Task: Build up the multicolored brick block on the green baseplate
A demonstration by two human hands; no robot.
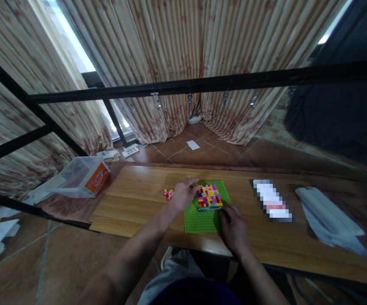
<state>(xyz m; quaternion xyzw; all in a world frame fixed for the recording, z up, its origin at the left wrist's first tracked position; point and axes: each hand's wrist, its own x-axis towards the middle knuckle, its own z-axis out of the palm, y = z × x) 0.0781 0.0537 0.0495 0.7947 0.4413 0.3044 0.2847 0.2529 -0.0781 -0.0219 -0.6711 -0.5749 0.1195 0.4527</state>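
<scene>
A low square block of small multicoloured building bricks [209,196] sits on a bright green studded baseplate [200,223] on the wooden table. My left hand [184,195] reaches across the baseplate's left side, its fingertips at the far left corner of the block. Thumb and forefinger come close together there; whatever lies between them is too small to make out. Against the block's near right corner rests my right hand [234,224], fingers curled. Loose small bricks [168,194] in a little pile lie left of the baseplate, partly behind my left hand.
On the table [132,199], a phone with a blurred screen [272,201] and a pale flat case in clear plastic [329,212] lie to the right. A clear plastic box [75,176] stands beyond the left end. A black metal rail [177,89] crosses before the curtains [170,46].
</scene>
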